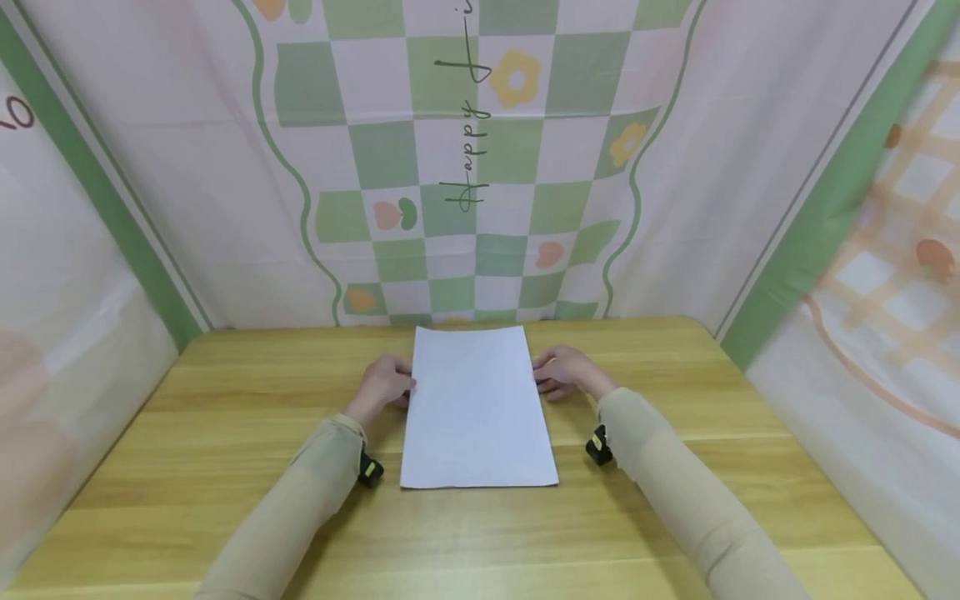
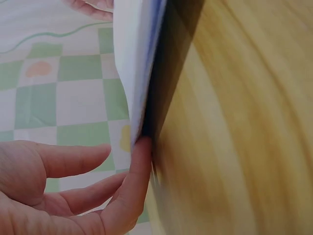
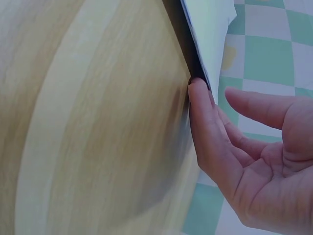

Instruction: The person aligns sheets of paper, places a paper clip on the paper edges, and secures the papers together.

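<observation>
A white sheet of paper (image 1: 476, 408) lies lengthwise before me at the middle of the wooden table, its far corners slightly curled up. At its left edge is my left hand (image 1: 386, 382); in the left wrist view the fingertips (image 2: 143, 147) touch the edge from beneath, while the thumb stands apart from it. My right hand (image 1: 566, 371) is at the opposite edge. There the right wrist view has fingertips (image 3: 198, 90) at the paper's underside, with a dark gap between sheet and table, and the thumb raised away.
The wooden table (image 1: 637, 533) reaches back to a hanging cloth (image 1: 442, 150) with green checks and lettering. More printed cloth (image 1: 907, 250) hangs along the right side, and a pale cloth (image 1: 67, 292) along the left. Small black devices (image 1: 371, 471) sit at both wrists.
</observation>
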A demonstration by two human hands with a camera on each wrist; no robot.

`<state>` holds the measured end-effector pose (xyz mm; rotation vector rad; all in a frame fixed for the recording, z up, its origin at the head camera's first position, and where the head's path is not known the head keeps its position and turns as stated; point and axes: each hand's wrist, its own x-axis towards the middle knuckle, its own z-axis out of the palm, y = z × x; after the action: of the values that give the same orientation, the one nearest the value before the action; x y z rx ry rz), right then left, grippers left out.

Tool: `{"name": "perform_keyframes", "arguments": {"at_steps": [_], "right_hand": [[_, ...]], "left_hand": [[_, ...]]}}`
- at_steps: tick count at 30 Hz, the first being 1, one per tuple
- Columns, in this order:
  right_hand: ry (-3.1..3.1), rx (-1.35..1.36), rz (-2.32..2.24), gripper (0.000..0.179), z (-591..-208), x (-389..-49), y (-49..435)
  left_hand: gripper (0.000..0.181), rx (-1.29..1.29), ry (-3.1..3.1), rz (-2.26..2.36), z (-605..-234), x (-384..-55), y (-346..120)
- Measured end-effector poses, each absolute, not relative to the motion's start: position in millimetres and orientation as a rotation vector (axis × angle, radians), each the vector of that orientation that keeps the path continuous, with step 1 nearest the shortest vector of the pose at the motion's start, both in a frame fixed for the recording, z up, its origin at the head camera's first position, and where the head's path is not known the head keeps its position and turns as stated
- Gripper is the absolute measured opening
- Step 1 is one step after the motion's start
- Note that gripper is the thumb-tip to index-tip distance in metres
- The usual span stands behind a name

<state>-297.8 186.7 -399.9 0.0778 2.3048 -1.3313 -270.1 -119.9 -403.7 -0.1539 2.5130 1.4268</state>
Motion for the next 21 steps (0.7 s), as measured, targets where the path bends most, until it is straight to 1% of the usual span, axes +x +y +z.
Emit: {"name": "perform_keyframes", "arguments": {"at_steps": [6,12,21], "right_hand": [[2.338,0.075,-1.302,0.031,-398.6,-298.7,185.9],[2.365,0.064,-1.292,0.031,-398.3,-300.4,187.0],[2.494,0.066,-1.338,0.032,-403.7,-298.6,196.0]], "left_hand": [[0.024,-0.150,2.534,1.406,-402.2,-267.9,-121.6],[0.026,-0.181,2.486,1.447,-400.8,-266.4,-122.8],[0.028,-0.170,2.592,1.411,-398.2,-261.2,-129.2]]}}
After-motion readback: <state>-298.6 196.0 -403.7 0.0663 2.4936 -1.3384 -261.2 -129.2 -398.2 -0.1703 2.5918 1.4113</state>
